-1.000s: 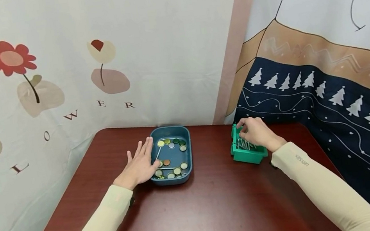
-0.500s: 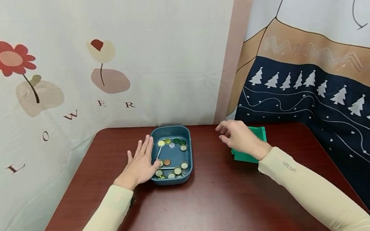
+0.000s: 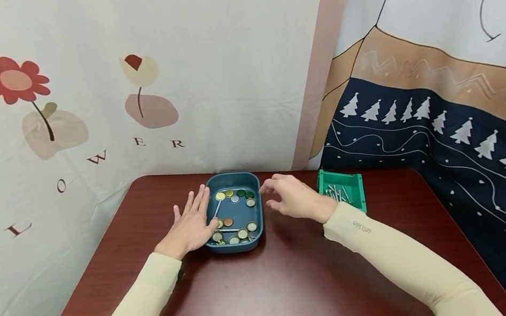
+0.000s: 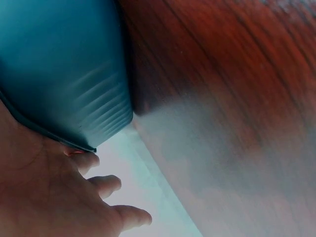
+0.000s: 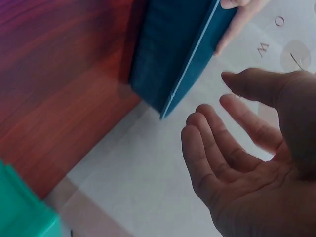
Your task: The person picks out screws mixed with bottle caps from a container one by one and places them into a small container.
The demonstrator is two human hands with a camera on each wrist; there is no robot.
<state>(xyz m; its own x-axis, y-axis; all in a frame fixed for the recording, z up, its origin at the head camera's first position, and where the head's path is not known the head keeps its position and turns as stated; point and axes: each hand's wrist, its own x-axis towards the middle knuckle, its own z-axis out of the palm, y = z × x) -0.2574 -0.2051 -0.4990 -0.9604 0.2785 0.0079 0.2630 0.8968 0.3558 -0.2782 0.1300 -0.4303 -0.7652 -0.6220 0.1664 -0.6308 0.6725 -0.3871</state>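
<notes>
A blue tray point(image 3: 242, 212) holds several bottle caps point(image 3: 242, 233) and slim metal screws or nails point(image 3: 228, 230), too small to tell which. My left hand point(image 3: 188, 229) lies with straight fingers on the tray's left rim. Just off the right rim is my right hand point(image 3: 295, 198), fingers loosely bent. In the right wrist view its thumb point(image 5: 252, 86) and index finger stand apart, with nothing between them. A green box point(image 3: 358, 191) on the right contains several similar metal pieces point(image 3: 335, 192); my right forearm partly hides its near side.
Both containers stand near the back of a dark red-brown table point(image 3: 272, 295). Behind it hangs a pale printed cloth point(image 3: 231, 74). A dark blue cloth point(image 3: 392, 144) with white trees hangs at the right.
My right hand has come out of the green box and travelled left to the tray's right side, uncovering the box's metal pieces. The left hand stays on the rim.
</notes>
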